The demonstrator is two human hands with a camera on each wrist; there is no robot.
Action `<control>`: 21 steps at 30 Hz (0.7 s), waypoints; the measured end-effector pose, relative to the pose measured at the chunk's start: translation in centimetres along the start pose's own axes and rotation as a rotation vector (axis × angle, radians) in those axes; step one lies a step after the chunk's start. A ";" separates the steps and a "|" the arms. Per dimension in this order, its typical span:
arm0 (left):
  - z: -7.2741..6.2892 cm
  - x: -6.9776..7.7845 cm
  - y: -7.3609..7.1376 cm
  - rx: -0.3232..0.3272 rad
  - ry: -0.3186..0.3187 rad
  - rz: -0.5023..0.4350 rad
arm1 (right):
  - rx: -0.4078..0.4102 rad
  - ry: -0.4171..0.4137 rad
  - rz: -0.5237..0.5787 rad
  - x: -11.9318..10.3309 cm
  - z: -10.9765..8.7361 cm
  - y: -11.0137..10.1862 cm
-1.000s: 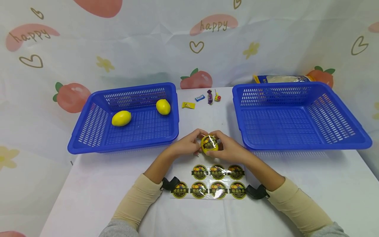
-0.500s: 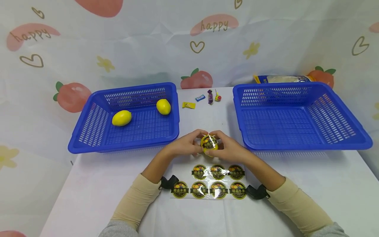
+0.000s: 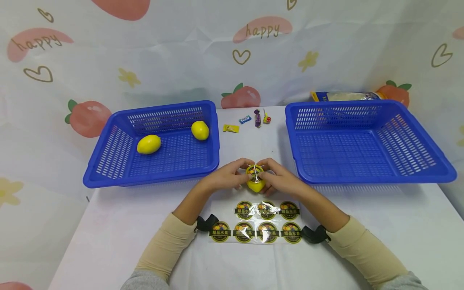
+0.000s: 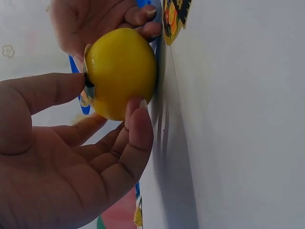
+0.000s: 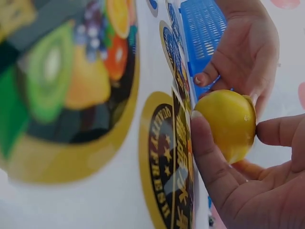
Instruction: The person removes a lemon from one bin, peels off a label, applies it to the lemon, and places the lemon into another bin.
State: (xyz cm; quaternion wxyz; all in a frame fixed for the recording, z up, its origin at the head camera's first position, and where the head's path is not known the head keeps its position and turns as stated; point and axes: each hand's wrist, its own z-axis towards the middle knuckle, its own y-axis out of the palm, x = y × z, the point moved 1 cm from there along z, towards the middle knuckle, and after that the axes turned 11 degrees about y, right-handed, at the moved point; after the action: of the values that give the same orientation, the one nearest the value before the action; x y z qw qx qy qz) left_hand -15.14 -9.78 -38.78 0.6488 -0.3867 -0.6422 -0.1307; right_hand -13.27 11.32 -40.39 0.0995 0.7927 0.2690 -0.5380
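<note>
Between my two hands, in front of the baskets, is a yellow lemon (image 3: 255, 187) with a round black-and-gold sticker (image 3: 255, 173) on its top. My left hand (image 3: 227, 176) holds it from the left, thumb on the sticker and fingers curled at the side, as the left wrist view shows. From the right, my right hand (image 3: 280, 179) grips it too, its thumb pressing the sticker and its fingers around the lower side. In the right wrist view the lemon (image 5: 226, 124) sits close to the sticker sheet. A clear sheet of round stickers (image 3: 267, 232) lies nearer my body.
At the left, a blue basket (image 3: 170, 176) contains two lemons (image 3: 149, 144). Another blue basket (image 3: 369, 177) stands at the right, with a blue-and-yellow packet (image 3: 348, 96) behind it. Several small wrapped sweets (image 3: 231, 128) lie between the baskets near the back.
The right thumb has shifted from the lemon's near edge onto the sticker, and the left thumb also lies on it now. The lemon has tipped slightly, showing more yellow on its near side.
</note>
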 end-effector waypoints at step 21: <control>0.4 -0.4 0.1 0.023 0.050 0.027 | -0.041 0.042 0.080 0.3 0.4 -0.4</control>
State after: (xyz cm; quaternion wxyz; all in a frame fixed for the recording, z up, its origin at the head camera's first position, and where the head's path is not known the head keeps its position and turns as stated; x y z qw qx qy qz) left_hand -15.37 -9.59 -39.25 0.6708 -0.3843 -0.6220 -0.1243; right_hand -13.67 11.55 -40.76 0.1316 0.8116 0.2502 -0.5112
